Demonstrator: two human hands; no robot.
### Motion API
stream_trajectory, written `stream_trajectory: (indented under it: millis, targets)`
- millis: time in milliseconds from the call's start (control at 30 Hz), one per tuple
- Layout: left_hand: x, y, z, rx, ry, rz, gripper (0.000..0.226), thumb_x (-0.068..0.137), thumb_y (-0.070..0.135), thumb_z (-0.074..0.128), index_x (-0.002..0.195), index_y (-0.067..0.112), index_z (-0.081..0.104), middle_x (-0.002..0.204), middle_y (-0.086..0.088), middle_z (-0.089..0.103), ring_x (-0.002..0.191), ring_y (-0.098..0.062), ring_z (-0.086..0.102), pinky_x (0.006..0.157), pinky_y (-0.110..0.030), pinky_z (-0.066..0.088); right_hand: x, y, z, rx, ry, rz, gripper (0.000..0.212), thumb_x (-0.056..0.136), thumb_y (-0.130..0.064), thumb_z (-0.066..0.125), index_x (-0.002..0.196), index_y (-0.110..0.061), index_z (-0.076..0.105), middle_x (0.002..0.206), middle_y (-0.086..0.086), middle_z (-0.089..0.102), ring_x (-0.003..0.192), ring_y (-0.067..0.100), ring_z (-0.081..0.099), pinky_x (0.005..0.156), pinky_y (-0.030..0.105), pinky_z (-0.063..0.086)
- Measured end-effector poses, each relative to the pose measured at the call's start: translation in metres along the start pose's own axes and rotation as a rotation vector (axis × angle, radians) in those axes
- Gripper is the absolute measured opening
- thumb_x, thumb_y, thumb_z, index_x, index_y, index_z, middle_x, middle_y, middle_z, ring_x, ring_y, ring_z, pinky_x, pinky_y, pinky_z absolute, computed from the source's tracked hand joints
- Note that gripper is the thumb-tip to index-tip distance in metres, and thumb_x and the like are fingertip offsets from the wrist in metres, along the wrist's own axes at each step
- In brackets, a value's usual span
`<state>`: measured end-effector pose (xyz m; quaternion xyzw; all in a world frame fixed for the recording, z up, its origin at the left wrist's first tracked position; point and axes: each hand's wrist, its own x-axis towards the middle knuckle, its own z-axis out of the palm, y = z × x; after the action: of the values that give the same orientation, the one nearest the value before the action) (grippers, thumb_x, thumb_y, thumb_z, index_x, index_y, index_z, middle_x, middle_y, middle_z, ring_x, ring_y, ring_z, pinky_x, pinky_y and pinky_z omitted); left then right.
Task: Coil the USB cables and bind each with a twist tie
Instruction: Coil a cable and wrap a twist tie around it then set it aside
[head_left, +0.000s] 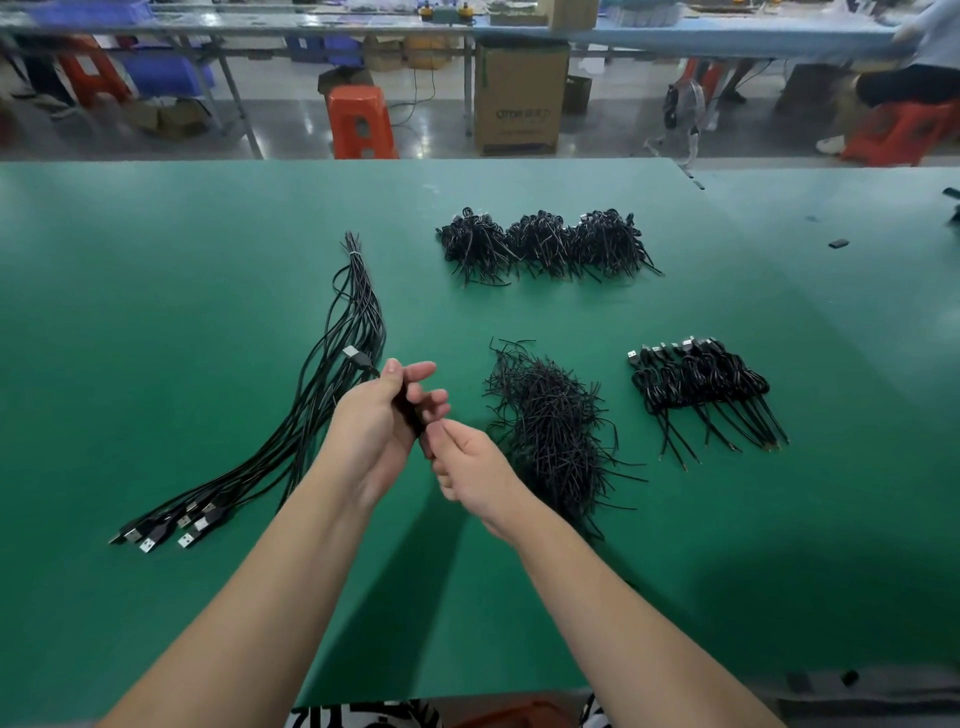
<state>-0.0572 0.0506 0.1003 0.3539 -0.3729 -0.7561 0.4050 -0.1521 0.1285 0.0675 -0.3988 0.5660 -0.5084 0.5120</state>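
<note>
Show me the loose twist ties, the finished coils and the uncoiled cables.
Twist ties (553, 431): head view, middle of the heap.
Finished coils (701, 384): head view, middle of the row.
Uncoiled cables (332, 374): head view, mid-length of the bundle.

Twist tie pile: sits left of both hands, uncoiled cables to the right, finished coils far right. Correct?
Not quite. The head view shows the uncoiled cables on the left of the hands, and the twist tie pile just right of the right hand. The finished coils are indeed far right.

Factory assembly floor, long green-topped workbench (208, 260), cardboard boxes (519, 98), red plastic stools (360, 122), blue bins (166, 73)
</note>
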Motion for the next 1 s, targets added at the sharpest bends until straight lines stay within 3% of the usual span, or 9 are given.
stream_trajectory:
  millis: [100,333,500,600,667,733,867,933,1000]
  targets:
    - [0.001,-0.003,0.000,-0.099,0.025,-0.022,0.034,0.107,0.030,0.036,0.101,0.004,0.057,0.055,0.007,0.038,0.052,-0.011,0.045,0.049,-0.024,0.043,-0.002,0.005,0.001,-0.408,0.093,-0.163,0.031,0.105,-0.021,0.044,0.075,-0.019,0.050,0.065,-0.004,0.049,0.060,0.015,0.039,0.060,0.035,0.035]
    - [0.002,-0.004,-0.009,0.022,-0.067,-0.024,0.030,0.103,0.026,0.045,0.099,0.001,0.063,0.058,0.005,0.034,0.052,-0.011,0.038,0.047,-0.024,0.036,-0.006,0.018,0.003,-0.515,0.119,-0.238,0.027,0.099,-0.023,0.045,0.082,-0.012,0.063,0.073,0.001,0.069,0.066,0.021,0.064,0.071,0.039,0.054]
    - [-0.006,0.005,-0.011,0.058,-0.201,-0.023,0.030,0.092,0.026,0.056,0.092,-0.001,0.069,0.061,0.002,0.041,0.059,-0.016,0.049,0.055,-0.029,0.048,0.001,0.014,-0.007,-0.234,-0.013,-0.040,0.007,0.095,-0.023,0.065,0.100,-0.019,0.063,0.095,-0.001,0.073,0.087,0.017,0.067,0.092,0.044,0.055]
    - [-0.014,0.008,-0.011,0.138,-0.245,-0.067,0.029,0.091,0.027,0.057,0.085,0.005,0.075,0.064,-0.004,0.053,0.067,-0.026,0.064,0.057,-0.037,0.052,0.001,0.010,-0.009,0.085,-0.080,-0.057,0.023,0.087,-0.009,0.074,0.107,-0.010,0.061,0.086,-0.001,0.056,0.084,0.014,0.059,0.089,0.033,0.052]
    - [-0.017,0.009,-0.013,0.220,-0.267,-0.100,0.030,0.091,0.029,0.056,0.084,0.008,0.076,0.078,-0.015,0.068,0.080,-0.034,0.072,0.058,-0.040,0.053,0.001,0.006,-0.009,0.137,-0.078,-0.065,0.020,0.084,-0.005,0.076,0.099,-0.006,0.063,0.078,0.006,0.046,0.080,0.018,0.059,0.089,0.041,0.055]
    - [-0.019,0.010,-0.014,0.227,-0.310,-0.141,0.031,0.093,0.028,0.054,0.085,0.006,0.076,0.098,-0.030,0.070,0.095,-0.039,0.071,0.074,-0.048,0.059,0.000,0.004,-0.007,0.084,-0.076,-0.071,0.020,0.084,-0.005,0.076,0.082,-0.007,0.057,0.065,0.001,0.037,0.073,0.016,0.054,0.082,0.043,0.056]
    - [-0.023,0.015,-0.012,0.207,-0.361,-0.189,0.033,0.093,0.023,0.054,0.088,-0.002,0.075,0.099,-0.033,0.070,0.097,-0.038,0.071,0.076,-0.039,0.060,0.000,0.009,-0.006,0.068,-0.043,-0.068,0.044,0.083,0.001,0.075,0.060,-0.024,0.047,0.056,-0.014,0.029,0.059,0.005,0.034,0.072,0.021,0.045]
    - [-0.023,0.019,-0.013,0.273,-0.392,-0.190,0.035,0.094,0.023,0.053,0.091,-0.004,0.075,0.104,-0.033,0.069,0.091,-0.033,0.071,0.079,-0.039,0.059,0.000,0.011,-0.003,0.106,-0.024,-0.070,0.033,0.083,0.003,0.074,0.071,-0.026,0.064,0.057,-0.016,0.031,0.059,0.003,0.033,0.073,0.019,0.040]
    - [-0.023,0.023,-0.014,0.361,-0.411,-0.172,0.038,0.096,0.025,0.051,0.094,-0.005,0.075,0.106,-0.033,0.069,0.092,-0.033,0.069,0.085,-0.041,0.058,0.000,0.011,-0.003,0.084,0.018,-0.072,0.026,0.081,-0.003,0.077,0.101,-0.019,0.071,0.059,-0.017,0.045,0.061,0.004,0.041,0.074,0.026,0.042]
